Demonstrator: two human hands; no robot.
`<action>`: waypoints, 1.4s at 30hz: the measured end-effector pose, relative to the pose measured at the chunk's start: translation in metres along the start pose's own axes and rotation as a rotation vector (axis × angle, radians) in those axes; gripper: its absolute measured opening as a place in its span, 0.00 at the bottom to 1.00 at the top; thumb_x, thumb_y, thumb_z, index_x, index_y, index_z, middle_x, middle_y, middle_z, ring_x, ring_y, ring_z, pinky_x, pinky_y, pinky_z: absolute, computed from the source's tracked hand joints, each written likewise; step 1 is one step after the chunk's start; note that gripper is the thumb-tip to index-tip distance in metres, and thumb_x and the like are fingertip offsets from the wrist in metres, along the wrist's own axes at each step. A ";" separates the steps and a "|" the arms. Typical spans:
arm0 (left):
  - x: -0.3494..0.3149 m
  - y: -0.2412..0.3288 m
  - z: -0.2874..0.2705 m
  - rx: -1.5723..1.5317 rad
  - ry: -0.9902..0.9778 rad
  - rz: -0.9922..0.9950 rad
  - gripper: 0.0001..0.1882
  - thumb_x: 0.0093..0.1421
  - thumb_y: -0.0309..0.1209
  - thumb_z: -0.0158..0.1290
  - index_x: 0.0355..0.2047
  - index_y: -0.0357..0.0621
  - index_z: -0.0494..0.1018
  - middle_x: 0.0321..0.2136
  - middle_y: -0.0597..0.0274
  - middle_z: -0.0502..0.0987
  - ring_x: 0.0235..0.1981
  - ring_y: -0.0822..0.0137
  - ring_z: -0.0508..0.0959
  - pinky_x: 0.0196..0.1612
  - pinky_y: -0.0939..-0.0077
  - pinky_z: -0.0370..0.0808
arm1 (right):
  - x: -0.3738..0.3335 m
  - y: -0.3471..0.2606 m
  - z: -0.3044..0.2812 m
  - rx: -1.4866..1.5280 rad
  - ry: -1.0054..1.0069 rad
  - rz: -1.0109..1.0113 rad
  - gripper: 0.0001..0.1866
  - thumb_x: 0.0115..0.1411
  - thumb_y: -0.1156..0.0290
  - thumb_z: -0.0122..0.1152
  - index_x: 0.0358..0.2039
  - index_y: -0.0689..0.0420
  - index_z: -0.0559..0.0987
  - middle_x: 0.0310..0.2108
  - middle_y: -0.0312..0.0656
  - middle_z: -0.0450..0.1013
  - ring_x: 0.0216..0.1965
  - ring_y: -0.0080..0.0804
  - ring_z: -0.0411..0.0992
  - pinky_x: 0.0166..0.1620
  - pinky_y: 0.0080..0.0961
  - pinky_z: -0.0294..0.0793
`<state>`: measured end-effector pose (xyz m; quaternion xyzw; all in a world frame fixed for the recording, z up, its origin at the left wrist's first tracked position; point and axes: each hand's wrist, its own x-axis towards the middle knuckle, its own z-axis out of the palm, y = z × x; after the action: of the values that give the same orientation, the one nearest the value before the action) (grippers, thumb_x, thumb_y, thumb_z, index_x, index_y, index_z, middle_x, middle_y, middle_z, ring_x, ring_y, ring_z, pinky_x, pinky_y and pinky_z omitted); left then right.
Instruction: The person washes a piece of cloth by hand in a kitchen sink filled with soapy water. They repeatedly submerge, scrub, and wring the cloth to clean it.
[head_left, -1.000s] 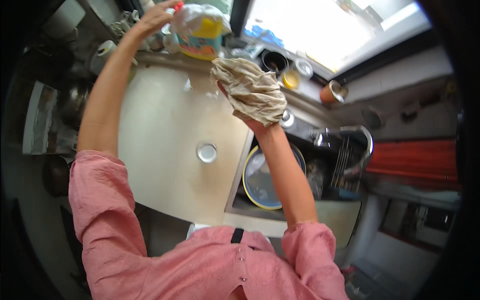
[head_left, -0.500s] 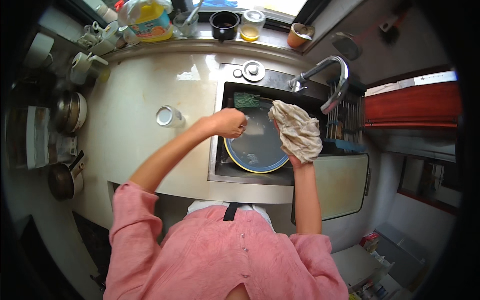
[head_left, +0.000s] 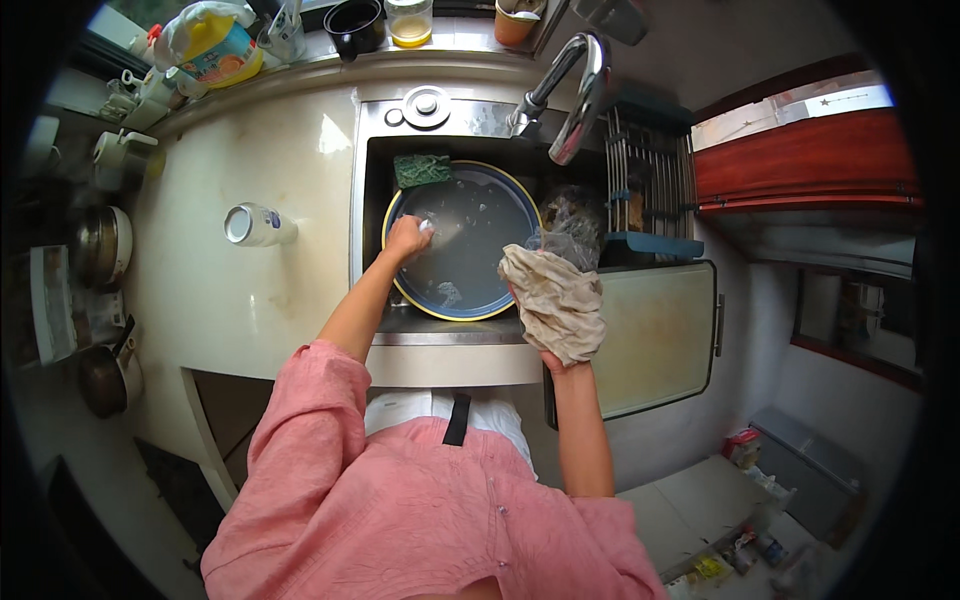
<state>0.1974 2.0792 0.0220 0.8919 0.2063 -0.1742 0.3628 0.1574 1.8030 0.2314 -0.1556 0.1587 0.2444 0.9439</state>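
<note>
In the sink a round basin with a yellow rim holds cloudy water with bits of foam. My left hand is closed over the basin's left side, with something small and white at its fingertips that I cannot make out. A crumpled beige cloth hangs over my right hand, which holds it at the basin's near right edge. The cloth hides most of those fingers. A green scouring pad lies by the basin's far left rim.
A white tub stands on the left counter. The faucet arches over the sink's far right. Clear plastic lies right of the basin, near a dish rack. A pale board lies farther right. Pots stand far left.
The view has shifted to the right. My left hand has come lower, closer to the water. The right hand with the cloth has moved nearer to me, off the basin's far right side.
</note>
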 end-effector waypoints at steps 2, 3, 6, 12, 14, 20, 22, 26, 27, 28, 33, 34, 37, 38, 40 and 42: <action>0.002 -0.010 -0.003 -0.546 -0.158 -0.225 0.18 0.57 0.43 0.51 0.34 0.39 0.75 0.34 0.50 0.78 0.35 0.53 0.78 0.37 0.58 0.75 | 0.001 -0.001 0.000 -0.061 -0.037 0.017 0.29 0.65 0.55 0.36 0.56 0.67 0.61 0.58 0.55 0.59 0.60 0.52 0.56 0.65 0.47 0.49; -0.005 0.003 -0.008 -0.809 -0.195 -0.330 0.18 0.59 0.44 0.49 0.36 0.39 0.74 0.35 0.51 0.78 0.34 0.55 0.78 0.37 0.58 0.76 | -0.002 -0.003 -0.004 -0.044 -0.057 0.002 0.29 0.65 0.55 0.35 0.56 0.67 0.61 0.58 0.56 0.59 0.60 0.53 0.56 0.64 0.48 0.50; -0.021 0.012 -0.018 -1.548 -0.365 -0.489 0.25 0.63 0.50 0.42 0.44 0.38 0.69 0.41 0.52 0.76 0.42 0.55 0.77 0.44 0.53 0.76 | 0.003 -0.006 -0.002 0.084 -0.110 0.038 0.29 0.65 0.55 0.35 0.56 0.67 0.62 0.58 0.56 0.58 0.60 0.53 0.55 0.64 0.48 0.51; -0.066 0.012 0.009 -1.892 -0.541 -0.583 0.31 0.54 0.50 0.55 0.48 0.37 0.66 0.46 0.49 0.73 0.46 0.54 0.75 0.51 0.54 0.72 | 0.009 -0.001 -0.010 0.100 -0.087 0.066 0.29 0.64 0.55 0.36 0.55 0.68 0.62 0.57 0.57 0.60 0.59 0.53 0.57 0.64 0.48 0.50; -0.073 0.011 0.021 -1.815 -0.506 -0.573 0.26 0.55 0.44 0.57 0.47 0.38 0.68 0.42 0.51 0.75 0.40 0.57 0.78 0.44 0.61 0.77 | 0.007 -0.001 -0.009 0.062 -0.053 0.087 0.30 0.64 0.54 0.36 0.55 0.68 0.62 0.57 0.57 0.60 0.59 0.53 0.57 0.64 0.48 0.50; -0.085 0.030 0.023 -1.827 -0.554 -0.557 0.15 0.60 0.37 0.51 0.43 0.41 0.71 0.39 0.53 0.77 0.39 0.60 0.78 0.41 0.67 0.77 | 0.002 -0.004 -0.018 0.022 -0.074 0.057 0.30 0.64 0.53 0.36 0.56 0.66 0.62 0.58 0.56 0.58 0.59 0.53 0.58 0.64 0.45 0.52; -0.083 0.028 0.017 -1.782 -0.541 -0.560 0.14 0.60 0.37 0.51 0.42 0.42 0.72 0.38 0.56 0.77 0.37 0.61 0.79 0.38 0.69 0.78 | -0.001 -0.002 -0.019 0.001 -0.061 0.053 0.29 0.64 0.54 0.35 0.56 0.66 0.62 0.58 0.56 0.58 0.59 0.53 0.58 0.64 0.45 0.52; -0.079 0.019 0.001 -1.706 -0.594 -0.438 0.16 0.61 0.39 0.48 0.45 0.42 0.70 0.40 0.53 0.75 0.42 0.58 0.76 0.42 0.68 0.77 | 0.003 0.000 -0.029 0.050 -0.062 0.064 0.28 0.64 0.55 0.34 0.56 0.65 0.62 0.58 0.56 0.58 0.59 0.53 0.57 0.64 0.45 0.51; -0.080 0.020 -0.003 -1.717 -0.586 -0.402 0.17 0.62 0.41 0.46 0.44 0.41 0.69 0.40 0.52 0.75 0.43 0.56 0.76 0.45 0.66 0.76 | 0.003 0.001 -0.030 0.091 -0.065 0.073 0.28 0.65 0.56 0.34 0.56 0.65 0.62 0.58 0.56 0.58 0.60 0.53 0.57 0.64 0.45 0.51; -0.083 0.023 -0.004 -1.783 -0.550 -0.401 0.18 0.62 0.41 0.46 0.44 0.40 0.69 0.41 0.52 0.74 0.43 0.56 0.76 0.46 0.66 0.76 | 0.004 0.001 -0.030 0.085 -0.080 0.067 0.28 0.65 0.56 0.34 0.56 0.65 0.62 0.58 0.56 0.58 0.60 0.53 0.56 0.64 0.44 0.51; -0.102 0.062 -0.024 -1.851 -0.484 -0.380 0.19 0.60 0.38 0.51 0.47 0.38 0.68 0.42 0.54 0.74 0.42 0.60 0.76 0.45 0.67 0.76 | 0.006 0.003 -0.036 0.017 -0.106 0.044 0.30 0.64 0.54 0.34 0.56 0.67 0.61 0.58 0.57 0.58 0.60 0.54 0.55 0.65 0.44 0.49; -0.103 0.062 -0.022 -1.817 -0.458 -0.362 0.19 0.59 0.37 0.53 0.46 0.38 0.68 0.41 0.55 0.74 0.42 0.61 0.76 0.44 0.69 0.77 | 0.008 0.004 -0.038 0.044 -0.157 0.052 0.31 0.64 0.53 0.34 0.56 0.67 0.61 0.58 0.58 0.58 0.60 0.54 0.55 0.65 0.44 0.49; -0.096 0.043 -0.008 -1.574 -0.451 -0.295 0.16 0.58 0.34 0.55 0.45 0.41 0.70 0.37 0.60 0.77 0.35 0.68 0.78 0.34 0.79 0.76 | 0.016 0.006 -0.041 0.103 -0.251 0.080 0.34 0.62 0.50 0.35 0.56 0.70 0.61 0.58 0.60 0.58 0.60 0.55 0.55 0.65 0.44 0.47; -0.096 0.045 -0.007 -1.520 -0.443 -0.296 0.16 0.58 0.34 0.54 0.45 0.42 0.71 0.36 0.61 0.77 0.34 0.69 0.78 0.33 0.81 0.75 | 0.018 0.006 -0.042 0.107 -0.247 0.080 0.35 0.62 0.50 0.35 0.56 0.70 0.60 0.57 0.61 0.58 0.60 0.55 0.55 0.65 0.44 0.47; -0.095 0.047 -0.006 -1.515 -0.435 -0.331 0.15 0.59 0.35 0.52 0.44 0.40 0.71 0.33 0.62 0.78 0.30 0.71 0.78 0.30 0.82 0.74 | 0.018 0.006 -0.042 0.100 -0.225 0.075 0.35 0.62 0.50 0.36 0.55 0.70 0.60 0.57 0.61 0.58 0.60 0.54 0.56 0.65 0.44 0.47; -0.099 0.057 -0.010 -1.495 -0.394 -0.313 0.16 0.60 0.35 0.52 0.44 0.38 0.71 0.33 0.62 0.78 0.30 0.70 0.78 0.30 0.81 0.74 | 0.017 0.009 -0.041 0.079 -0.187 0.061 0.33 0.63 0.51 0.36 0.55 0.70 0.61 0.56 0.60 0.59 0.60 0.53 0.56 0.65 0.44 0.49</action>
<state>0.1426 2.0253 0.1070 0.3249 0.3240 -0.1932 0.8673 0.1575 1.8023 0.1859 -0.0897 0.0844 0.2799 0.9521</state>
